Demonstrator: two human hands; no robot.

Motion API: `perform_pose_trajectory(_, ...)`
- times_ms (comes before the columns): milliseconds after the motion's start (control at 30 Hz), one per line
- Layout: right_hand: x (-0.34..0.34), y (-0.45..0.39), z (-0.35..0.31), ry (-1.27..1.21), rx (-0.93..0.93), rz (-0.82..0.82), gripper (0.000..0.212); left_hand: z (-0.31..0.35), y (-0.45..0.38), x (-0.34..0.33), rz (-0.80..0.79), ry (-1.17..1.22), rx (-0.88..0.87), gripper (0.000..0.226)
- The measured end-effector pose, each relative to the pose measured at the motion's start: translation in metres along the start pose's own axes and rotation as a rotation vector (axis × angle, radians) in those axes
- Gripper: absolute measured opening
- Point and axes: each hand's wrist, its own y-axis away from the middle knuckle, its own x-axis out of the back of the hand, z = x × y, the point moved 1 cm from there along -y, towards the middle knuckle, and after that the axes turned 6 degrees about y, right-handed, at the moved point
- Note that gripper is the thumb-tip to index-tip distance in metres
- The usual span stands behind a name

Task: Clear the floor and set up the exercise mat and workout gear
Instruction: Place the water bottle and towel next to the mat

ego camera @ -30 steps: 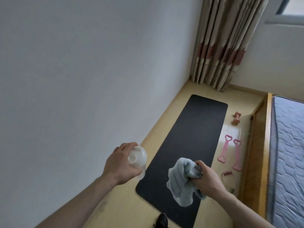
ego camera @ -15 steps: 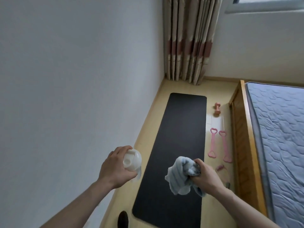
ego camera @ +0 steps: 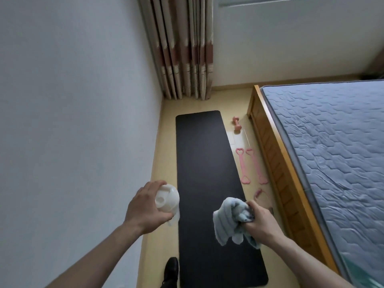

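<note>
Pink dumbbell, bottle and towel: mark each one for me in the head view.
Pink dumbbell (ego camera: pixel 237 124): head view, on its handle between the two ends.
Bottle (ego camera: pixel 167 197): head view, on its white lid, gripped by the left hand.
Towel (ego camera: pixel 230 215): head view, on the bunched cloth beside the right hand.

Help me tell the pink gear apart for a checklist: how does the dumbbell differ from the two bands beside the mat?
The dumbbell is short and chunky with knobbed ends; the bands are long, thin and flat with heart-shaped loops at their ends. The dumbbell is single; the bands lie as a side-by-side pair. The dumbbell sits farther away, nearer the curtain; the bands lie nearer the person. All are pink and rest on the floor between the mat and the bed.
</note>
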Motion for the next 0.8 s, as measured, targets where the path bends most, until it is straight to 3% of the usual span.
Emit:
perform_pose_trajectory(233, -0.031, 0.001, -0.039, 0.0, -0.137, 0.07, 0.031, -0.048, -0.057, 0.013, -0.12, 0.001, -0.144, 0.091)
perform_pose_trajectory(467, -0.043, 0.006, -0.077, -0.006, -0.16, 0.123, 0.031, -0.073, -0.085, 0.015, -0.19, -0.035, -0.221, 0.088)
perform_pose_trajectory(800, -0.021, 0.023, -0.066, 0.024, -0.103, 0.143, 0.032, -0.056, -0.058, 0.021, -0.094, -0.038, -0.216, 0.091)
